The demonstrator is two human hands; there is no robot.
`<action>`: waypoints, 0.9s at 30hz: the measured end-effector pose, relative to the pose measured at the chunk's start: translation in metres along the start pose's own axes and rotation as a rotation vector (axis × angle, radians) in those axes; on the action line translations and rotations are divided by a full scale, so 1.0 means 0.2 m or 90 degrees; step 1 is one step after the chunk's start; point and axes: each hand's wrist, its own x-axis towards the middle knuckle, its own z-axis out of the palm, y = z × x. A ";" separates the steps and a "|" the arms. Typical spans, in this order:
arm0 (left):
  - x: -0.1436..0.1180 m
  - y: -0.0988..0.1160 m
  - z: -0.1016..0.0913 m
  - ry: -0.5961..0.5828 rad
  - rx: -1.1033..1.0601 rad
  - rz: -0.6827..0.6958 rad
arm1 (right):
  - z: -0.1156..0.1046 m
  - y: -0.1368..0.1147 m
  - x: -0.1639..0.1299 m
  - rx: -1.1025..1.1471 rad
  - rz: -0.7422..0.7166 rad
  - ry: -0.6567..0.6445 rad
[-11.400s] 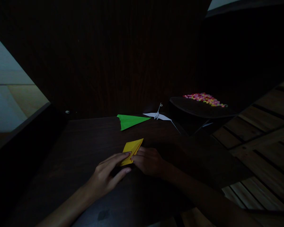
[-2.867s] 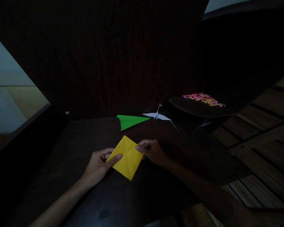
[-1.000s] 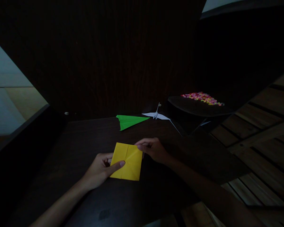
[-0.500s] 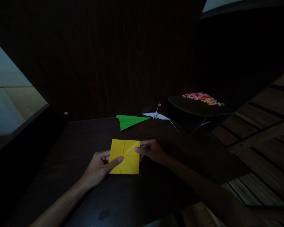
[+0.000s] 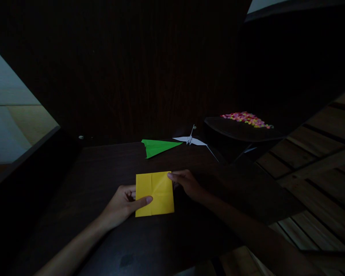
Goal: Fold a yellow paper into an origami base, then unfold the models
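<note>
The dark surface (image 5: 103,172) carries everything. The yellow paper (image 5: 154,193) now lies square before me, turned from the diamond it stood in seconds ago, creases showing. My left hand (image 5: 123,203) pinches its left edge, thumb on top; my right hand (image 5: 186,183) grips the top right corner. Green plane (image 5: 158,147) and white crane (image 5: 191,140) lie beyond, unmoved.

left hand (image 5: 121,203) bare | right hand (image 5: 187,184) bare | forearms unsleeved | no rings seen
</note>
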 end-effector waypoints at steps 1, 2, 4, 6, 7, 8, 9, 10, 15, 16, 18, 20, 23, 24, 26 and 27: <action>0.00 0.00 0.00 -0.002 0.001 -0.002 | 0.00 0.00 0.00 -0.004 -0.004 0.003; 0.00 0.00 0.00 -0.002 0.000 -0.002 | 0.00 0.00 0.00 -0.009 -0.006 0.004; 0.00 0.00 0.00 0.005 -0.002 -0.002 | 0.01 0.00 0.00 -0.020 -0.005 0.002; 0.00 0.01 0.01 0.021 -0.002 -0.003 | 0.01 0.00 0.00 -0.038 -0.006 -0.008; -0.01 0.01 0.01 0.031 -0.004 -0.003 | 0.01 0.00 0.00 -0.054 -0.010 -0.015; -0.01 0.01 0.01 0.041 -0.006 -0.003 | 0.01 -0.01 0.00 -0.074 -0.015 -0.023; -0.01 0.00 0.01 0.049 -0.008 -0.002 | 0.00 -0.01 0.00 -0.095 -0.020 -0.031; -0.01 0.00 0.00 0.054 -0.010 0.000 | 0.00 -0.01 0.00 -0.114 -0.022 -0.038; 0.00 0.00 0.00 0.067 -0.018 -0.005 | 0.00 0.00 -0.01 -0.158 -0.024 -0.044; 0.00 0.00 0.00 0.070 -0.020 -0.006 | 0.00 0.00 -0.01 -0.159 -0.024 -0.042; 0.00 0.00 0.00 0.075 -0.025 -0.008 | 0.00 0.01 0.00 -0.161 -0.021 -0.045; 0.00 0.00 0.00 0.080 -0.029 -0.009 | 0.00 0.01 0.00 -0.164 -0.014 -0.054; 0.00 -0.01 -0.01 0.087 -0.045 -0.008 | 0.01 0.02 -0.01 -0.146 -0.008 -0.074; 0.00 -0.01 -0.01 0.088 -0.052 -0.009 | 0.01 0.02 -0.01 -0.129 -0.001 -0.078; 0.00 -0.01 -0.01 0.088 -0.064 -0.013 | 0.02 0.03 -0.01 -0.081 0.024 -0.086; 0.00 -0.01 -0.01 0.085 -0.070 -0.015 | 0.02 0.03 -0.01 -0.055 0.037 -0.088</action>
